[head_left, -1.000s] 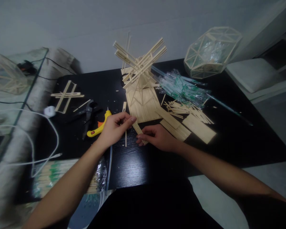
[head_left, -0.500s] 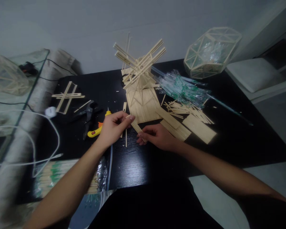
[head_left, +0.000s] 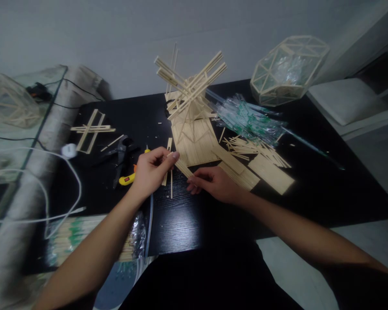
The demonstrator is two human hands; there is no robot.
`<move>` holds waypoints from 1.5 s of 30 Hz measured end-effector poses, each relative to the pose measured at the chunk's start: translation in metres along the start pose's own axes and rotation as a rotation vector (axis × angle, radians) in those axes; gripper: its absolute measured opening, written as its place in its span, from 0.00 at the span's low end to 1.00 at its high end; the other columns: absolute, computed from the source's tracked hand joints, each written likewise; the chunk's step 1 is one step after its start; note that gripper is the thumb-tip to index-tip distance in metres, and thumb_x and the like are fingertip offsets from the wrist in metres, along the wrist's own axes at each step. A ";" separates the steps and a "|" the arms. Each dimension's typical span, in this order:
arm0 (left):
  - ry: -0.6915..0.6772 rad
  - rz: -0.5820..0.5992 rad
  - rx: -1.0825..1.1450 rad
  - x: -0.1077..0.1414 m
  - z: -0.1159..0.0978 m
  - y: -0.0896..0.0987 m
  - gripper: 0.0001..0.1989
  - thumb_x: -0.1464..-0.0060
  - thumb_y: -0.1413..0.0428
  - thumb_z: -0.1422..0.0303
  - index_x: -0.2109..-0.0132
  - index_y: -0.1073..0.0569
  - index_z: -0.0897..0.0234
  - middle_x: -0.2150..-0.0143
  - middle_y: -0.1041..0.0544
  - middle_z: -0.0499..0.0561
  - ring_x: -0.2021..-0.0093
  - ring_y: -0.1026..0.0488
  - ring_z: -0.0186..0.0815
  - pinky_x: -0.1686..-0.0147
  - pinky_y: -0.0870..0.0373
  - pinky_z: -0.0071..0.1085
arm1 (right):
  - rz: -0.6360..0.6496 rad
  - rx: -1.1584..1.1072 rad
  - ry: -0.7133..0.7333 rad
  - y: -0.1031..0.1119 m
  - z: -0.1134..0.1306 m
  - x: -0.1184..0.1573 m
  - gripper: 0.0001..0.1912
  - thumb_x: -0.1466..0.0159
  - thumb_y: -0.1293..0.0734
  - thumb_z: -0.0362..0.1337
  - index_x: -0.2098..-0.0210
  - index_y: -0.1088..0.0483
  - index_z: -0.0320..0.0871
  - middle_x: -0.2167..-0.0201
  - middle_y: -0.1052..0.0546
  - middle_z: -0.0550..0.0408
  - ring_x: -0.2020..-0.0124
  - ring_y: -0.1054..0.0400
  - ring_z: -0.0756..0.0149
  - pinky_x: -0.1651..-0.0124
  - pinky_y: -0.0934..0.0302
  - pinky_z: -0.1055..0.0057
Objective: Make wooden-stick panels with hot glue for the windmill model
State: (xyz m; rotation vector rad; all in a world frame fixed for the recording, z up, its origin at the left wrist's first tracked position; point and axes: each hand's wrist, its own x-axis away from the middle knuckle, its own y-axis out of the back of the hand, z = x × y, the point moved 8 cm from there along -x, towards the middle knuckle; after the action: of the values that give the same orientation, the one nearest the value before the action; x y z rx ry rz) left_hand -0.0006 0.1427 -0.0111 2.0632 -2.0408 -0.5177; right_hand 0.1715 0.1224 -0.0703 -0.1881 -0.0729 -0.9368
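Between my hands is a small strip of wooden sticks (head_left: pixel 183 167), held slantwise above the black table. My left hand (head_left: pixel 153 170) pinches its upper left end between thumb and fingers. At the lower right end, my right hand (head_left: pixel 211 183) grips it the same way. Just beyond stands a windmill-like stick model (head_left: pixel 189 97) with crossed blades, on a base of sticks (head_left: pixel 197 148) laid side by side. A yellow glue gun (head_left: pixel 127 178) lies by my left hand, partly hidden by it. Flat stick panels (head_left: pixel 239 174) rest beyond my right hand.
Pliers (head_left: pixel 120 157) and a crossed stick frame (head_left: pixel 91 130) lie at left. Loose short sticks (head_left: pixel 245 146) and crumpled plastic wrappers (head_left: pixel 245 118) are at right. A polyhedral stick frame (head_left: pixel 287 71) stands at the back right. A white cable (head_left: pixel 79 181) and bagged sticks (head_left: pixel 84 228) occupy the near left.
My left hand has shifted slightly left and up, exposing more of the strip. My right hand stays almost in place, still gripping it.
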 end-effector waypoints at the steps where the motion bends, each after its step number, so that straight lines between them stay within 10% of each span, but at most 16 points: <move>1: 0.002 -0.010 0.009 0.000 0.000 0.001 0.19 0.38 0.37 0.56 0.72 0.25 0.63 0.79 0.30 0.45 0.79 0.38 0.28 0.78 0.44 0.27 | 0.001 0.003 0.001 0.000 0.001 0.000 0.20 0.33 0.26 0.53 0.63 0.20 0.40 0.68 0.16 0.51 0.69 0.22 0.67 0.62 0.25 0.67; 29: -0.018 -0.316 0.088 -0.003 -0.002 0.034 0.21 0.39 0.35 0.55 0.75 0.28 0.62 0.80 0.32 0.44 0.80 0.39 0.29 0.78 0.43 0.28 | -0.037 -0.030 0.026 0.005 0.000 -0.001 0.16 0.32 0.27 0.48 0.63 0.22 0.40 0.70 0.17 0.53 0.71 0.23 0.69 0.64 0.26 0.70; 45: -0.038 -0.285 0.069 -0.003 -0.004 0.028 0.21 0.40 0.35 0.55 0.75 0.28 0.63 0.80 0.33 0.45 0.78 0.40 0.29 0.77 0.43 0.27 | -0.119 0.060 0.019 0.012 -0.001 0.000 0.16 0.43 0.19 0.46 0.64 0.23 0.43 0.68 0.16 0.54 0.68 0.21 0.64 0.61 0.26 0.66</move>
State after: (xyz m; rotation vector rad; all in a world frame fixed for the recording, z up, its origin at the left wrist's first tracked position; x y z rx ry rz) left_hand -0.0244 0.1441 0.0036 2.4200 -1.8162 -0.5413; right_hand 0.1808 0.1292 -0.0726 -0.1205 -0.0952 -1.0530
